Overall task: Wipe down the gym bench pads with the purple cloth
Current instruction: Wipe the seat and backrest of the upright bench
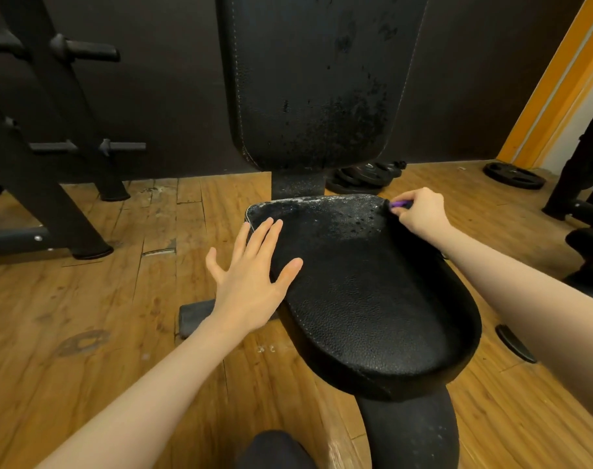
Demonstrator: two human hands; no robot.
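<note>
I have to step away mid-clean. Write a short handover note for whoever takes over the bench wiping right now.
Left hand: open, fingers flat on the seat pad at its left edge.
Right hand: grips the purple cloth at the seat's far right corner.
Done: the seat's near half looks clean.
Left: white residue along the seat's far edge, and the speckled back pad.

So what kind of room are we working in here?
Most likely a gym: a padded bench with a seat pad and back pad, weight plates lying on the wooden floor, and a plate rack to the left.
</note>
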